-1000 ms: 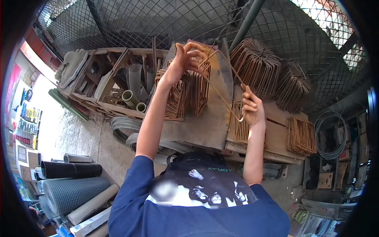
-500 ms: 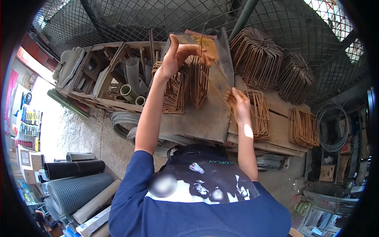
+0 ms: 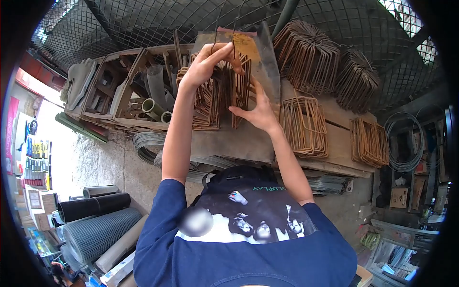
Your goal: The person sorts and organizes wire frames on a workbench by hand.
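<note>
A bundle of rusty rectangular steel stirrups (image 3: 208,107) hangs upright over the worktable. My left hand (image 3: 205,64) is at its top, fingers curled around a dark wire (image 3: 234,29) that rises from there; the fingertips are partly hidden. On the bundle's right side is my right hand (image 3: 260,112), its thumb in front and its fingers reaching behind the outer stirrups. Behind both hands leans a sheet with a yellowish patch (image 3: 258,52).
More stirrups (image 3: 303,126) lie on the wooden table to the right, with hanging bundles (image 3: 308,57) behind. Wire mesh (image 3: 158,24) closes off the back. A wooden rack with tubes (image 3: 152,109) stands left. Wire coils (image 3: 148,143) and mesh rolls (image 3: 103,229) are on the floor.
My right hand has moved left and up, from holding a thin rod out to the right to the side of the stirrup bundle. The left hand has shifted slightly left, its thumb lowered.
</note>
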The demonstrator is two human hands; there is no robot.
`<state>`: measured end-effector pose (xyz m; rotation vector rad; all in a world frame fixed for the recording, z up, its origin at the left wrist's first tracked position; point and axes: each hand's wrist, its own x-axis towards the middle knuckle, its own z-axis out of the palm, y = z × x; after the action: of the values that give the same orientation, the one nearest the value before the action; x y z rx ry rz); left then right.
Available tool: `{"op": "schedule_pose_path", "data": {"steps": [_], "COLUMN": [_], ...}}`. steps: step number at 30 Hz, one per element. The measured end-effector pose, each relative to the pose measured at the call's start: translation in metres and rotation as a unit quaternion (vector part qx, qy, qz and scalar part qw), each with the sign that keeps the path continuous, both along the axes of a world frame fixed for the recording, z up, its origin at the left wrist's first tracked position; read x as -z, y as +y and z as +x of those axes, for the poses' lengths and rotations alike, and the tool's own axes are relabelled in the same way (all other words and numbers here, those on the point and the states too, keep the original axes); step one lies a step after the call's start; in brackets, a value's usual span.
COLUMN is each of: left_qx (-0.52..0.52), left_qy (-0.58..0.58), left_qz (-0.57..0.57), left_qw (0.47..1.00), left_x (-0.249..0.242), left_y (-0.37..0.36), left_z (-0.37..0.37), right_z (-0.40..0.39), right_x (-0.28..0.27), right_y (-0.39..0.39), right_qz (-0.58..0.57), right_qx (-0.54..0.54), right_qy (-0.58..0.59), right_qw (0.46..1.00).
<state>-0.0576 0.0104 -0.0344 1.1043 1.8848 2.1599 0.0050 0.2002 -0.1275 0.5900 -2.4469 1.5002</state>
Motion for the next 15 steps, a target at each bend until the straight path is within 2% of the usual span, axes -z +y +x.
{"op": "schedule_pose_path", "data": {"steps": [1,4,6,8,10,11,12,14,15], "left_qx": [0.012,-0.001,-0.001,0.011,-0.016,0.001,0.017,0.013,0.01], "left_qy": [-0.014,0.008,0.02,-0.023,0.011,0.008,0.005,0.008,0.008], "left_qz": [0.021,0.009,-0.003,0.037,-0.032,-0.025,-0.018,-0.019,-0.019], "left_qw": [1.0,1.0,1.0,0.999,0.999,1.0,1.0,1.0,1.0], "left_x": [0.0,0.001,0.001,0.003,-0.002,-0.001,0.001,0.0,0.001], "left_y": [0.0,-0.002,-0.003,-0.002,-0.002,-0.002,-0.002,-0.002,-0.002], "left_z": [0.001,0.0,-0.001,-0.003,0.0,-0.002,-0.004,-0.003,-0.004], "right_z": [-0.001,-0.005,-0.003,0.005,0.023,0.03,0.029,0.042,0.047], "right_x": [0.0,0.005,0.005,-0.007,-0.038,-0.046,-0.03,-0.025,-0.022], "right_y": [0.0,0.008,0.014,0.025,0.042,0.054,0.072,0.101,0.113], "right_qz": [-0.047,-0.076,-0.052,-0.024,0.098,0.131,0.173,0.313,0.339], "right_qx": [-0.022,-0.038,-0.021,0.003,0.1,0.15,0.204,0.306,0.335], "right_qy": [-0.018,-0.046,-0.038,-0.03,-0.076,-0.069,-0.039,-0.033,-0.056], "right_qw": [0.998,0.995,0.998,0.999,0.987,0.978,0.963,0.898,0.878]}}
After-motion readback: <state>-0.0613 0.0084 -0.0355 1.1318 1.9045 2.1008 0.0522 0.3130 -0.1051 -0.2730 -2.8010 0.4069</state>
